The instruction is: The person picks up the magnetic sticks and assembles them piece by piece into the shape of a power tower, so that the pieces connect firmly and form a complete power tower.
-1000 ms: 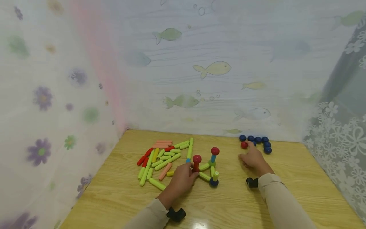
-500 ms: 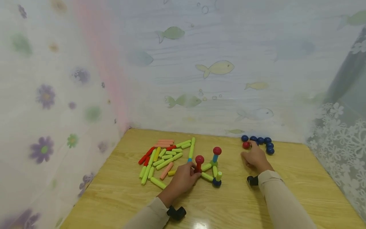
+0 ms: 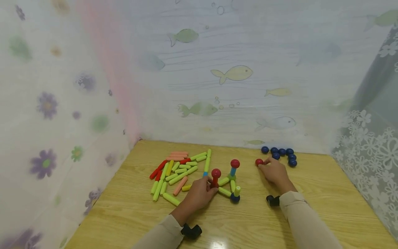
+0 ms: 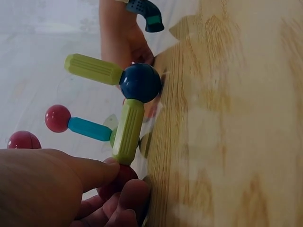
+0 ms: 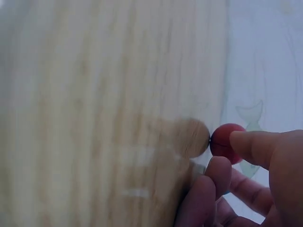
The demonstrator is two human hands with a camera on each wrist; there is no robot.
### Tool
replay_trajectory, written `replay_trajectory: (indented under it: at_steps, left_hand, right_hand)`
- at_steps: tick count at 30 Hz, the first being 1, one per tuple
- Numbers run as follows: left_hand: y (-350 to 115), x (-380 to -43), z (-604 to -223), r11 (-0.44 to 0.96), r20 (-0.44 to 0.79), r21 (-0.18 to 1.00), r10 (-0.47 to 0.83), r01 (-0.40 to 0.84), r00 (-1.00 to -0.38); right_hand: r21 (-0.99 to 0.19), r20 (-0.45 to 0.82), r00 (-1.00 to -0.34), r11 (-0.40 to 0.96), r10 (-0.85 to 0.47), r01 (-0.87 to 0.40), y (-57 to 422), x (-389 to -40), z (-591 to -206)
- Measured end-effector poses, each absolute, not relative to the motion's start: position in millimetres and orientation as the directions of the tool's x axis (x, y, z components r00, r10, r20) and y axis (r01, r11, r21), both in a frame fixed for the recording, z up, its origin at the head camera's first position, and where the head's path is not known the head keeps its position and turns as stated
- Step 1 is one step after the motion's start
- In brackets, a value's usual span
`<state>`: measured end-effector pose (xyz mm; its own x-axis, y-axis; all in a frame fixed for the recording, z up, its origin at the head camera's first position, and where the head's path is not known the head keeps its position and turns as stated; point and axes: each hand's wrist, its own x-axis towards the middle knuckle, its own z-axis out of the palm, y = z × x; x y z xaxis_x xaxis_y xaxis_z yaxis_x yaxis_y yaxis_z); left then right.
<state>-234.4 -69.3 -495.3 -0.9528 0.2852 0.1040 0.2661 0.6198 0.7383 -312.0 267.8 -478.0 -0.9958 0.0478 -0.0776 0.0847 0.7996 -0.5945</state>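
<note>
My left hand (image 3: 199, 195) grips the red ball (image 4: 116, 182) at the near left corner of a magnetic stick-and-ball frame, thumb on one side and fingers on the other. Lime rods (image 4: 129, 131) join this corner to a dark blue ball (image 4: 140, 82) and a green ball (image 3: 231, 177). Upright on the frame stand a red rod and a blue rod (image 4: 89, 128), each topped by a red ball, and a short lime rod (image 3: 237, 190). Over to the right, my right hand (image 3: 275, 173) pinches a loose red ball (image 5: 226, 143) low at the tabletop.
Several dark blue balls (image 3: 282, 151) lie at the back right, beyond the right hand. Loose lime, red, yellow and orange rods (image 3: 178, 177) cover the table's left part. A patterned cloth wall (image 3: 199, 86) rises behind the wooden table (image 3: 242, 228).
My right hand has drawn the loose red ball leftward and a little nearer, away from the blue balls. The left hand keeps its hold on the frame.
</note>
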Motion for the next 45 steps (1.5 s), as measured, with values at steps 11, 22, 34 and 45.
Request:
replay_trajectory:
  at_steps: [11,22,34,45]
  left_hand:
    - [-69.8,-234.7,-495.1,0.617,0.070,0.751,0.281,0.236,-0.957]
    - [-69.6,-235.4,-495.2,0.632,0.054,0.737,0.296,0.238,-0.954]
    - [-70.2,-236.5,-494.3,0.641,0.056,0.731,0.287,0.235,-0.956]
    - [-71.5,-231.4,-489.7,0.634,0.035,0.734,0.322,0.243,-0.946]
  right_hand:
    - [-0.599,-0.020,-1.000,0.801,0.002,0.014,251.0,-305.7,-474.2]
    - [-0.905,0.216,-0.966,0.342,-0.143,-0.253,214.9,-235.0,-463.0]
    - [-0.865,0.312,-0.907,0.309,-0.285,-0.395,196.5,-209.9,-463.4]
    - [-0.822,0.099,-0.950,0.513,-0.296,-0.246,204.0,-212.9,-471.4]
